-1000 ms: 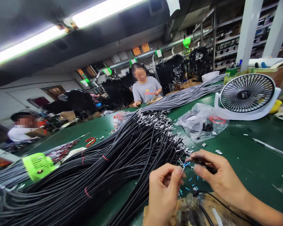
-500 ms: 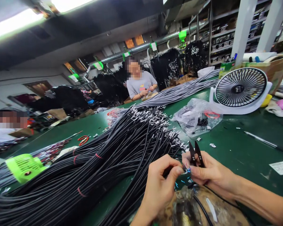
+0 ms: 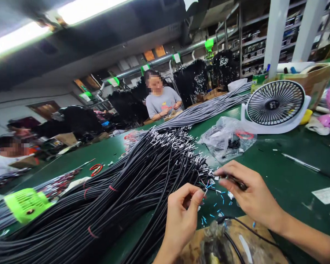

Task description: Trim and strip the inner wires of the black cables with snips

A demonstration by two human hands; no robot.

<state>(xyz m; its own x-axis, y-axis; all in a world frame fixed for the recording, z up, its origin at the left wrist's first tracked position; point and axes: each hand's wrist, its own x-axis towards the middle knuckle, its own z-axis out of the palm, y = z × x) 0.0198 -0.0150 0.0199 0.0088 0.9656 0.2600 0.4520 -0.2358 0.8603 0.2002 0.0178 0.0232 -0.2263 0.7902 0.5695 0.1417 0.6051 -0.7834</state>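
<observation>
Black cables (image 3: 121, 194) lie in a thick bundle across the left and middle of the green table (image 3: 286, 172), their stripped ends fanned out towards the middle, where the hands work near the table's near edge. At the far left a bright green fan (image 3: 26, 204) sits beside the bundle, and red-handled pliers (image 3: 96, 168) lie on the table behind it. The left hand (image 3: 181, 220) has its thumb and forefinger pinched together on the thin coloured wires at the end of one cable; half a second ago that pinch touched the right hand, and now the two hands have drawn apart, with the wire tips showing between them. The right hand (image 3: 253, 198) is closed around small black snips (image 3: 236, 181); earlier their blades stood upright above the fingers, and now they lie low and nearly flat, mostly hidden in the grip, pointing towards the cable ends. Blue and white wire trimmings (image 3: 218, 205) are scattered on the table between and below the hands, more of them in view than before. Behind the right hand lies a clear plastic bag (image 3: 227, 137), and beyond it, towards the far right edge, a white desk fan (image 3: 276, 106) stands facing this way. A person in a grey shirt (image 3: 162, 101) sits at the far edge of the table.
</observation>
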